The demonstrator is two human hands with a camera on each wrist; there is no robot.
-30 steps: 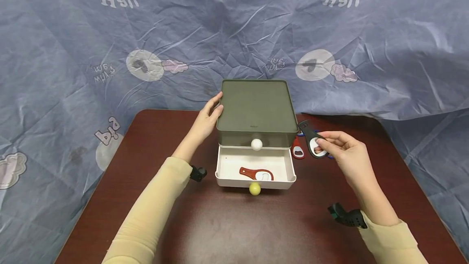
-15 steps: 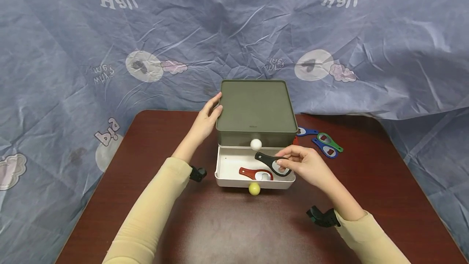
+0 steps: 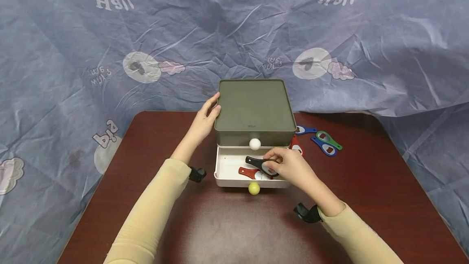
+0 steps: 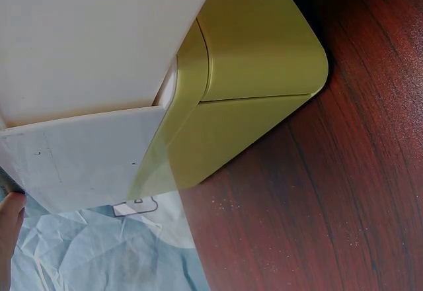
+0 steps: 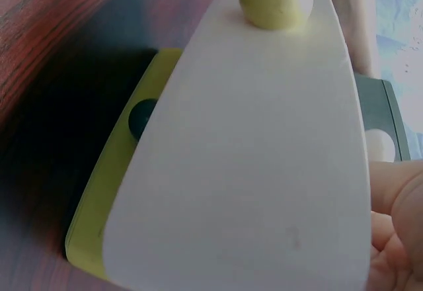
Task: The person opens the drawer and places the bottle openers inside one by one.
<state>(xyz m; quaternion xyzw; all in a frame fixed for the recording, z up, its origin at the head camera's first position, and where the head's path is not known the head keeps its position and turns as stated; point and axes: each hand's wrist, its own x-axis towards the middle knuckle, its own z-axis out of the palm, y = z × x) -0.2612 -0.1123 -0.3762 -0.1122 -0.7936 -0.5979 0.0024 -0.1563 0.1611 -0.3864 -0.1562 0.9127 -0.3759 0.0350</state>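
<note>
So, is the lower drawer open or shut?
Open: the lower drawer is pulled out, showing a red bottle opener inside.

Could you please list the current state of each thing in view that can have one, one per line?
Lower drawer: pulled open.
Upper drawer: closed.
Black bottle opener: pinched by the right hand, inside the lower drawer.
Red bottle opener: lying in the lower drawer.
Left hand: resting on the drawer box's left side.
Right hand: holding the black bottle opener.

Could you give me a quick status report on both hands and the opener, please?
Left hand steadies the drawer box. Right hand pinches the black opener over the open drawer, above the red opener. Nothing blocking.
</note>
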